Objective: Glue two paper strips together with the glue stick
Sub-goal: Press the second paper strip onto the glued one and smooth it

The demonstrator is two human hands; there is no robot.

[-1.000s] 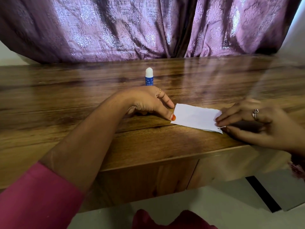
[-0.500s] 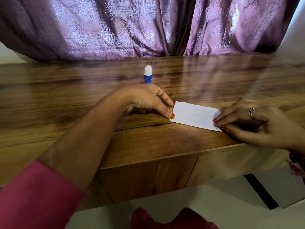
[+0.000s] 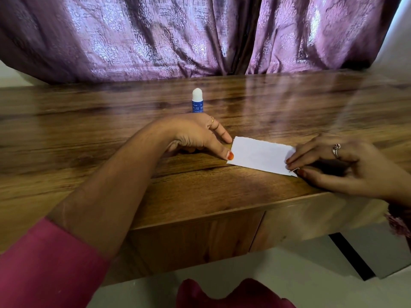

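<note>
Head view, paper strips (image 3: 262,156) flat betw. hands, left grip (image 3: 195,136) thumb pressing left edge, right grip (image 3: 347,165) pinching right corner

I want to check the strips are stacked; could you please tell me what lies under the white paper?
Under the white paper strip only the brown wooden table shows. A sliver of white at the right hand hints at a second strip; otherwise it is covered.
</note>
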